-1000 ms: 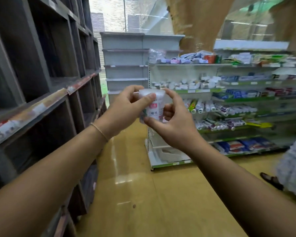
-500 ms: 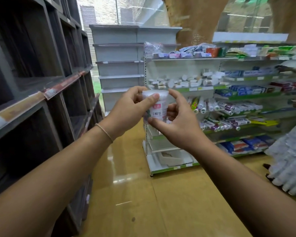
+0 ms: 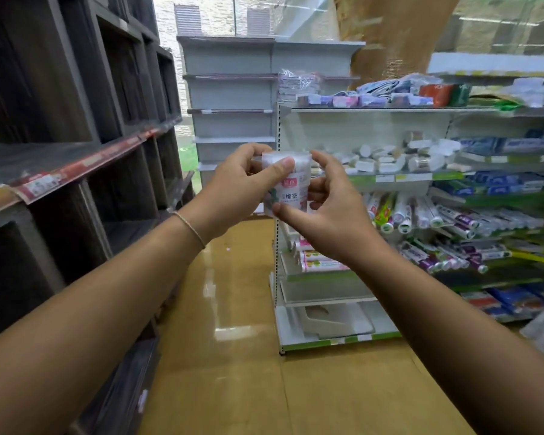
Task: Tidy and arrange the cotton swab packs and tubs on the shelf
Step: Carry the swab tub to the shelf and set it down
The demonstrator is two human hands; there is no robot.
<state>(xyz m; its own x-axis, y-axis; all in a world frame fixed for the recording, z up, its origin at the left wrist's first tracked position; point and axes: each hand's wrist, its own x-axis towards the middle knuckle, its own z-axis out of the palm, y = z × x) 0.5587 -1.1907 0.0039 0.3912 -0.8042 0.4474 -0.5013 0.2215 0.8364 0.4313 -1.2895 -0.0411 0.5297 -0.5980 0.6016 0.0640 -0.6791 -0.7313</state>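
A clear round cotton swab tub [image 3: 291, 186] with a white and pink label is held up in front of me at chest height. My left hand [image 3: 236, 189] grips its left side, thumb across the front near the lid. My right hand [image 3: 330, 208] grips its right side, thumb under the bottom edge. Behind them, on the white shelf [image 3: 415, 176], lie several cotton swab tubs and packs [image 3: 390, 157] in a loose jumble, some on their sides.
Dark wooden shelving [image 3: 76, 152] runs along my left. The white gondola on the right also carries toothpaste tubes [image 3: 427, 221] and boxes [image 3: 512, 183]. A bare grey shelf unit [image 3: 233, 102] stands at the aisle's far end. The yellow floor [image 3: 233, 372] stretches ahead.
The view has swung left and closer to the white shelf. Both hands still hold the tub in the same grip. The person at the right edge has gone out of view.
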